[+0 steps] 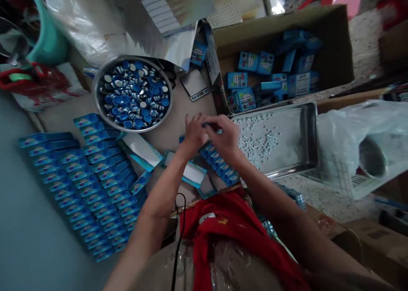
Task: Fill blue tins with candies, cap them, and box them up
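Blue piece [219, 131], blurred, lies at twelve o'clock from the red garment [242, 210]. Right hand [228, 136]: fingers clamped on it. Left hand [195, 133]: grip cannot be told. Pinch lightly, steadily.

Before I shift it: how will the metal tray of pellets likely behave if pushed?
The metal tray is probably stiff, judging by its straight raised rim. The pale pellets lie loose, so they would likely slide or roll about; the rim should contain them if kept level.
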`<state>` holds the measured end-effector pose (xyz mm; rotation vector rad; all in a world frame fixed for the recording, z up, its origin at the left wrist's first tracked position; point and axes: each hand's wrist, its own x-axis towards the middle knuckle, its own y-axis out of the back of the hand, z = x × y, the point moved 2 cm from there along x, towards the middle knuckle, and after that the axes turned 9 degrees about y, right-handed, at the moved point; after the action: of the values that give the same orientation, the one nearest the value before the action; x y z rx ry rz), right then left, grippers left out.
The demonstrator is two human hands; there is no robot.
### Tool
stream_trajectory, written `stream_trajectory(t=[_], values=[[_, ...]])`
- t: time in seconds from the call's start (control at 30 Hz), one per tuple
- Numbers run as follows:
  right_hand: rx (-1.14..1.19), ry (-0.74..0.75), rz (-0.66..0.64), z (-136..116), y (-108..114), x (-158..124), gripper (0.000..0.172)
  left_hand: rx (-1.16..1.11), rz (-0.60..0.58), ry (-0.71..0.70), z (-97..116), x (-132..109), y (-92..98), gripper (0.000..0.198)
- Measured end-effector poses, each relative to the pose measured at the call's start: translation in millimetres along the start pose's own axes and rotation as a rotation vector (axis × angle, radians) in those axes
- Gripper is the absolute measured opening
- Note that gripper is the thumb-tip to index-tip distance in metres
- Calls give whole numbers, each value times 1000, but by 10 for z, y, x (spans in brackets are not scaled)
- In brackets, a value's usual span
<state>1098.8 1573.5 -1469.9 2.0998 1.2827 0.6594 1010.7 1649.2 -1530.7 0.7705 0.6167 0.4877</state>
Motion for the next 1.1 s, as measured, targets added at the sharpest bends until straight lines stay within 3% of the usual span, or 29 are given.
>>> stream_trajectory(t=[0.07, 0.13, 0.23, 0.43, 0.53, 0.63, 0.73, 0.93, 1.1], values=[[-44, -275, 92, 453, 307, -363, 15, 65, -105, -38, 157, 180, -41, 47], [-85, -441, 97, 802, 419, -551, 14, 102, -200, -42, 232, 266, -102, 50], [-140, -435, -20, 1021, 340, -533, 14, 110, -218, -24, 222, 266, -158, 52], [-315, -394, -386, 823, 93, -346, 13, 166, -221, -119, 92, 142, -55, 51], [-362, -382, -454, 722, 65, -298, 16, 211, -228, -181, 50, 94, -2, 44], [-473, -422, -556, 739, 66, -236, 36, 191, -242, -200, 9, 56, -16, 39], [-573, -442, -672, 796, 65, -170, 35, 155, -245, -179, -17, 34, -59, 40], [-616, -414, -733, 691, 80, -81, 22, 141, -235, -111, 24, -13, 8, 40], [-608, -376, -708, 607, 106, -20, 29, 126, -228, -88, 41, 17, 16, 37]])
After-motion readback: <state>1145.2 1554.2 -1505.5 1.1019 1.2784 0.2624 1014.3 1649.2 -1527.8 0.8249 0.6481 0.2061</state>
